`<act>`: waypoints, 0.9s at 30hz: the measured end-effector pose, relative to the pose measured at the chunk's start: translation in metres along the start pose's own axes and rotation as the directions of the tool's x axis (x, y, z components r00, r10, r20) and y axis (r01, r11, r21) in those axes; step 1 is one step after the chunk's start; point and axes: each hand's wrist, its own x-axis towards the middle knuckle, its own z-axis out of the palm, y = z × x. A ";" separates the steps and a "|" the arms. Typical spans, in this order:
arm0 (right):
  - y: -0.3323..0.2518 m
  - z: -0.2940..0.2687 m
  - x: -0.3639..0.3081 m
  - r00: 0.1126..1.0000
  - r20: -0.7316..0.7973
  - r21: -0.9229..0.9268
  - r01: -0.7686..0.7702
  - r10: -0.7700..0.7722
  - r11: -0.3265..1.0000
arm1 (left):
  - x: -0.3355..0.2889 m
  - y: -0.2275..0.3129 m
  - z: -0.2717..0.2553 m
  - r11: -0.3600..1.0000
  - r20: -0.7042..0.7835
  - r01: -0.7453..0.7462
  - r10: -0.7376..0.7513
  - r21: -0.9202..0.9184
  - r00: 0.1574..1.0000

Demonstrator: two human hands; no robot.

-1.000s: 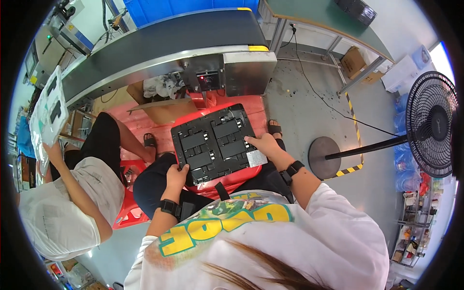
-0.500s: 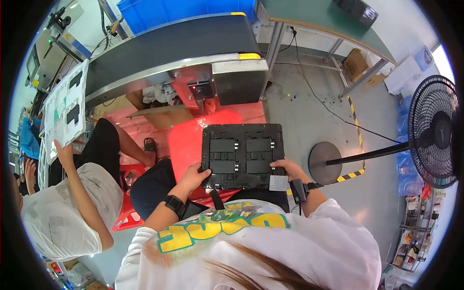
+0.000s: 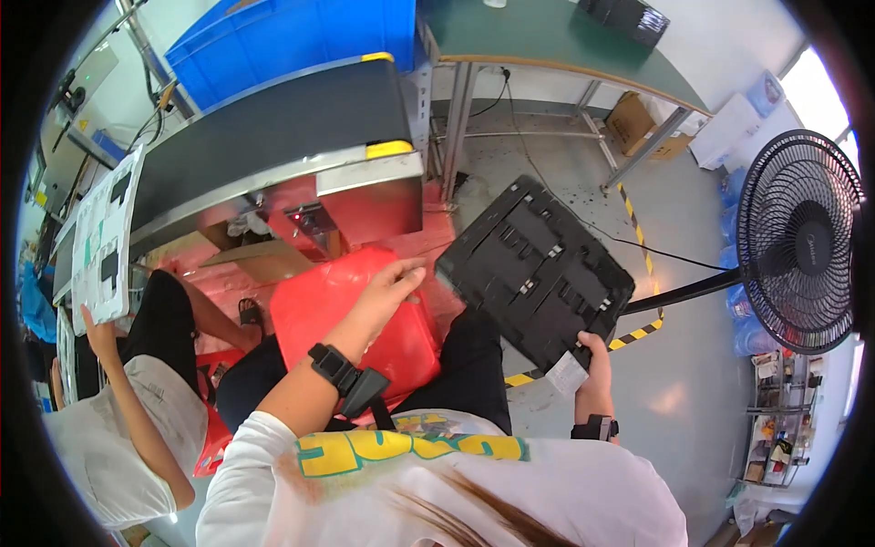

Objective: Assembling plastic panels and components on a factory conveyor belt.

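Note:
A flat black plastic tray (image 3: 524, 260) with moulded compartments and black parts in them is tilted out to my right. My right hand (image 3: 594, 360) grips its near right corner, thumb on top, beside a whitish label (image 3: 567, 372). The fingers under the tray are hidden. My left hand (image 3: 390, 287) is off the tray, a little left of its left corner, with fingers stretched out and nothing held. Below that hand is a red stool seat (image 3: 314, 305).
A conveyor (image 3: 264, 123) runs along the front left, a blue bin (image 3: 292, 36) behind it. A co-worker's hand (image 3: 102, 335) holds a white panel (image 3: 105, 242) at left. A black fan (image 3: 802, 242) stands at right. Ahead is a green-topped table (image 3: 547, 41).
My left hand has let go of the black tray. My right hand has swung the tray to the right and turned it at an angle. The view has turned rightward.

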 end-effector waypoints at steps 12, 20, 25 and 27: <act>-0.172 0.152 0.127 0.874 0.141 0.278 0.416 -0.466 0.866 | -0.064 -0.101 -0.106 0.186 -0.226 0.170 0.338 0.968 0.914; -0.239 0.238 0.294 0.673 0.355 0.050 0.679 -0.649 0.732 | -0.064 -0.095 -0.110 0.079 -0.208 0.194 0.262 0.978 0.942; -0.255 0.315 0.341 0.956 0.132 0.351 0.203 -0.263 0.914 | -0.065 -0.093 -0.114 0.132 -0.238 0.219 0.156 0.967 0.959; -0.265 0.325 0.364 0.957 0.109 0.040 0.267 -0.270 0.963 | -0.064 -0.096 -0.115 0.135 -0.248 0.230 0.136 0.964 0.959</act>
